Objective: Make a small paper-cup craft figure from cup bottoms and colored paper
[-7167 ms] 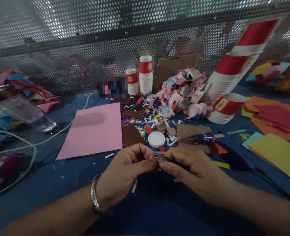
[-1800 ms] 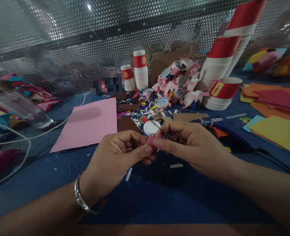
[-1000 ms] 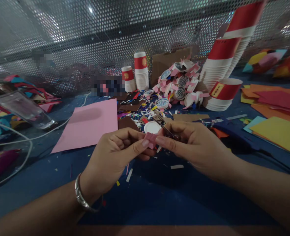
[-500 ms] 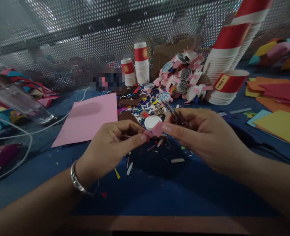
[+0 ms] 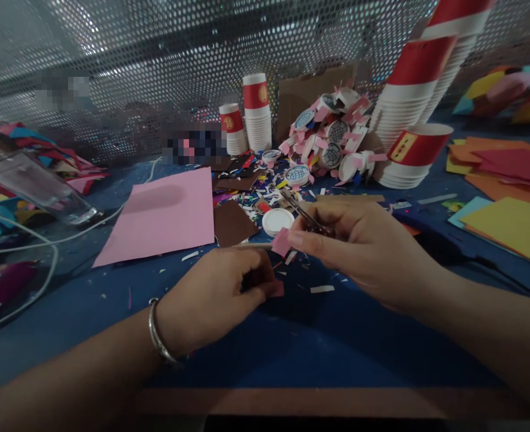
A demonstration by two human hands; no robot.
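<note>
My left hand (image 5: 229, 294) is low over the blue table, its fingertips pinched on a small pink paper piece (image 5: 276, 288). A little higher, my right hand (image 5: 359, 240) pinches another pink paper piece (image 5: 282, 241) between thumb and forefinger. That same hand also holds scissors (image 5: 307, 217), their blades pointing up and left; the handles are partly hidden by the fingers. Just beyond the right hand's paper lies a round white lid (image 5: 278, 222). A large pink sheet (image 5: 166, 213) and a brown paper square (image 5: 235, 223) lie left of the lid.
Paper scraps litter the middle. Behind them is a heap of decorated paper-cup pieces (image 5: 332, 135). Red-and-white cup stacks (image 5: 413, 156) stand at right, smaller cup stacks (image 5: 257, 114) at the back. Coloured paper (image 5: 512, 231) lies right; a clear glass (image 5: 44, 186) and white cable (image 5: 56, 264) are left.
My left hand has moved down and toward me with one small pink piece, apart from the right hand's piece. My right hand stays nearly in place with the scissors.
</note>
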